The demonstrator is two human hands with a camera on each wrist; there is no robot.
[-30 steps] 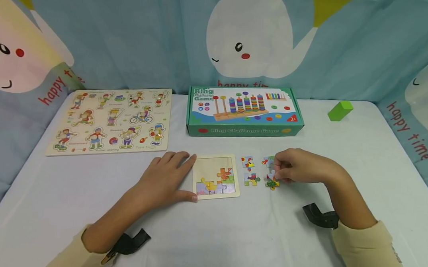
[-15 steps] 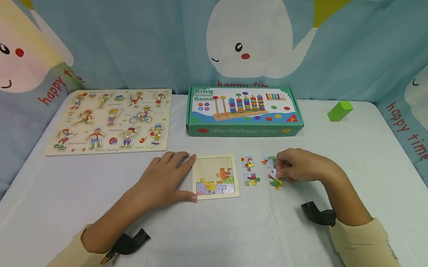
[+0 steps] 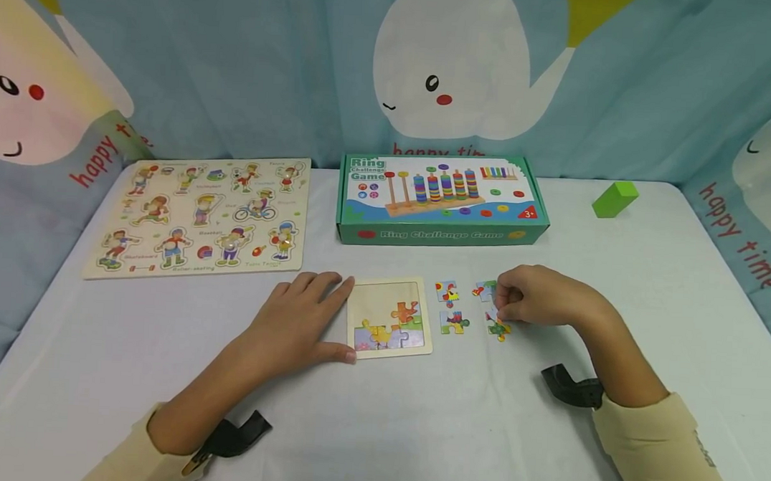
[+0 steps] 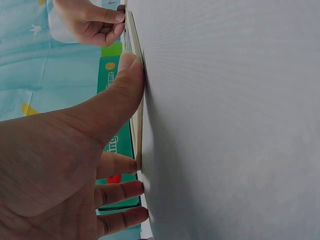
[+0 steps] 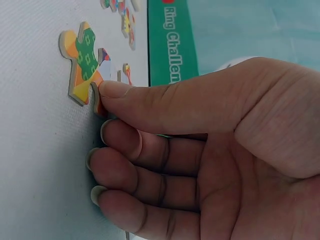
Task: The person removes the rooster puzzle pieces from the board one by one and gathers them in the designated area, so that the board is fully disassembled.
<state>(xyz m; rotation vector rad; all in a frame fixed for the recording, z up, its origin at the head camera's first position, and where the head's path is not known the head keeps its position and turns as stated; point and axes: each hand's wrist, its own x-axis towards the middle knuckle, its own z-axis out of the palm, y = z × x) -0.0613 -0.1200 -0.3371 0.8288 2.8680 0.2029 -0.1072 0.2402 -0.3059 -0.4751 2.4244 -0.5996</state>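
Observation:
In the head view a small wooden puzzle tray lies on the white table, with several fitted jigsaw pieces along its bottom and right side. My left hand rests at the tray's left edge, fingers spread, thumb on the near corner and forefinger at the far one. Right of the tray, my right hand pinches a green and yellow jigsaw piece at its edge, low over the table; the forefinger's contact is hidden behind the thumb. Beside it lie loose pieces: one with red, one with green, and another partly behind the fingers.
A green Ring Challenge Game box lies behind the tray. To the back left is a wooden sports puzzle board. A green block stands at the back right. A patterned blue curtain borders the table.
My right hand has shifted slightly right, and the jigsaw piece at its fingertips has moved right and turned a little. My left hand and the tray have stayed in place.

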